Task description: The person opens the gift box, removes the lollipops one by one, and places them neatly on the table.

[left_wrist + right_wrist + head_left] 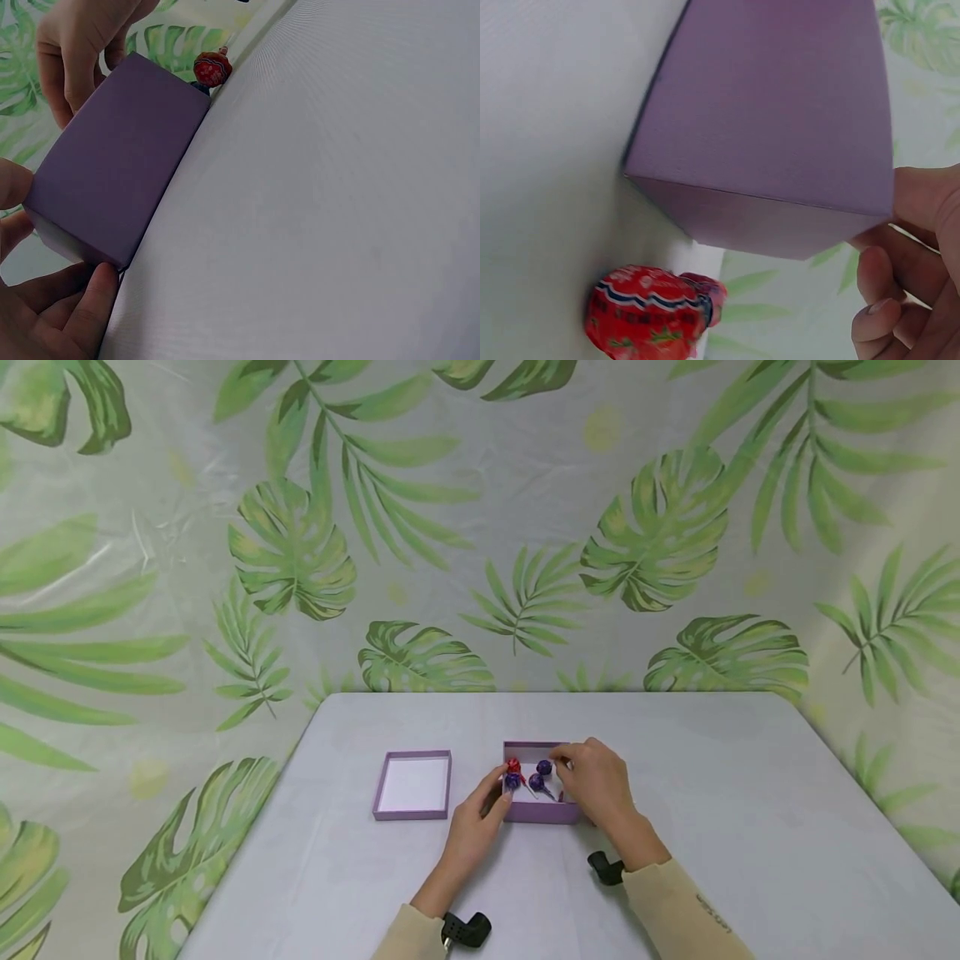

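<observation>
My left hand point(474, 827) grips the left end of an open purple box point(542, 812), fingertips at its corners in the left wrist view. Inside lie a red lollipop point(513, 765) and several purple lollipops point(536, 782), sticks pointing toward the front. Reaching in over the right side, my right hand point(600, 777) has curled fingers close by the back wall and pinches a purple lollipop point(543, 767) at its wrapped end; its stick is hidden. The right wrist view shows these curled fingers point(877, 319) beyond the box's rim.
Left of the box, a shallow purple lid point(411, 816) lies with its white inside up. Another red lollipop point(649, 311) rests on the white table point(285, 877) outside the box's right end. A leaf-print curtain point(525, 485) hangs behind the table.
</observation>
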Action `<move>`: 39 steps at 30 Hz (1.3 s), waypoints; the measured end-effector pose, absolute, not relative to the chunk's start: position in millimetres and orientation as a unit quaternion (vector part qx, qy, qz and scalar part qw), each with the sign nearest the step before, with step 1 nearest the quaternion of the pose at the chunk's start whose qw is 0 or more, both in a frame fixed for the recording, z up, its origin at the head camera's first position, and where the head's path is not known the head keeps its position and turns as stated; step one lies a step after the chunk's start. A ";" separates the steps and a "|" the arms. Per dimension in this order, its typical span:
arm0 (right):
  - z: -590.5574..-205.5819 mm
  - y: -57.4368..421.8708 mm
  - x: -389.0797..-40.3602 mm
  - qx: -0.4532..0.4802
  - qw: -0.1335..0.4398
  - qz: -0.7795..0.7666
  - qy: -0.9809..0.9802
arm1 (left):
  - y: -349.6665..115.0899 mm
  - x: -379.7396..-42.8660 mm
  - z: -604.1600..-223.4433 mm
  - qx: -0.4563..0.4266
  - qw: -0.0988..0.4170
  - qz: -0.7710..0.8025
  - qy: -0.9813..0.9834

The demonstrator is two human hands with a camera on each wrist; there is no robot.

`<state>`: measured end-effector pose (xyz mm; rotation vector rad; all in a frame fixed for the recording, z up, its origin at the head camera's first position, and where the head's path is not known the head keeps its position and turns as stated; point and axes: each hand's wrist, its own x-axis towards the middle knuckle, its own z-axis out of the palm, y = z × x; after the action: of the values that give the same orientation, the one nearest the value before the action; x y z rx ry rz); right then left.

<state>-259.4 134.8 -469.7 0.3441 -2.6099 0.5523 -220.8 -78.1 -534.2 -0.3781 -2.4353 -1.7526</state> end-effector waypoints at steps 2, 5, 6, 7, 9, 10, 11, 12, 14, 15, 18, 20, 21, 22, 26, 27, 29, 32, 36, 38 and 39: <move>-468.2 136.4 -259.2 0.128 0.229 0.203 -0.943 | -78.2 -221.2 -534.4 -0.126 0.058 -0.578 -0.804; -464.4 139.2 -258.9 0.133 0.239 0.215 -0.938 | -78.6 -222.2 -534.8 -0.128 0.059 -0.575 -0.806; -463.1 140.0 -258.8 0.135 0.241 0.219 -0.936 | -78.9 -222.5 -534.6 -0.128 0.061 -0.573 -0.807; -461.9 140.7 -258.6 0.135 0.242 0.224 -0.934 | -79.1 -222.5 -534.4 -0.128 0.064 -0.570 -0.809; -459.2 141.8 -258.2 0.135 0.244 0.232 -0.932 | -79.6 -222.6 -533.8 -0.130 0.070 -0.562 -0.814; -457.8 142.1 -257.9 0.134 0.242 0.235 -0.932 | -79.9 -222.8 -533.5 -0.132 0.074 -0.559 -0.815; -456.3 142.2 -257.4 0.134 0.241 0.237 -0.932 | -80.2 -222.8 -533.1 -0.133 0.077 -0.557 -0.816; -454.9 142.2 -256.9 0.132 0.239 0.238 -0.932 | -80.5 -222.8 -532.5 -0.135 0.078 -0.556 -0.817; -452.2 142.0 -255.9 0.130 0.235 0.238 -0.933 | -80.7 -223.1 -532.0 -0.140 0.082 -0.555 -0.816; -450.9 141.8 -255.4 0.129 0.233 0.237 -0.934 | -80.6 -223.2 -531.8 -0.143 0.085 -0.556 -0.815; -447.3 141.5 -254.1 0.128 0.231 0.237 -0.935 | -80.0 -223.7 -530.9 -0.143 0.086 -0.561 -0.811; -445.4 141.5 -253.1 0.128 0.233 0.238 -0.934 | -79.6 -223.6 -530.7 -0.138 0.082 -0.563 -0.810; -444.5 141.4 -252.2 0.128 0.234 0.241 -0.933 | -79.5 -223.0 -530.2 -0.136 0.079 -0.565 -0.810; -444.0 141.3 -251.3 0.129 0.235 0.244 -0.932 | -79.6 -222.3 -529.9 -0.133 0.076 -0.566 -0.810; -443.2 140.2 -246.6 0.131 0.233 0.255 -0.929 | -80.7 -219.0 -532.9 -0.125 0.066 -0.565 -0.813; -443.0 139.9 -245.5 0.131 0.232 0.256 -0.929 | -80.8 -218.3 -534.1 -0.125 0.066 -0.566 -0.813; -442.1 139.5 -243.8 0.130 0.232 0.255 -0.930 | -80.7 -217.6 -536.2 -0.123 0.064 -0.567 -0.812; -439.1 139.5 -242.0 0.131 0.237 0.252 -0.929 | -79.6 -217.7 -537.0 -0.124 0.062 -0.575 -0.806; -433.9 141.0 -239.1 0.134 0.247 0.255 -0.925 | -78.3 -218.8 -536.7 -0.125 0.062 -0.578 -0.804; -431.7 142.6 -237.6 0.133 0.251 0.257 -0.924 | -77.8 -219.8 -536.6 -0.125 0.062 -0.576 -0.805; -430.7 143.4 -236.8 0.133 0.252 0.260 -0.923 | -77.5 -220.5 -536.7 -0.125 0.062 -0.574 -0.807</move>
<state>-236.8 143.4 -430.7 0.3614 -2.5094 0.7059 -220.5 -77.5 -536.7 -0.3779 -2.4387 -1.7360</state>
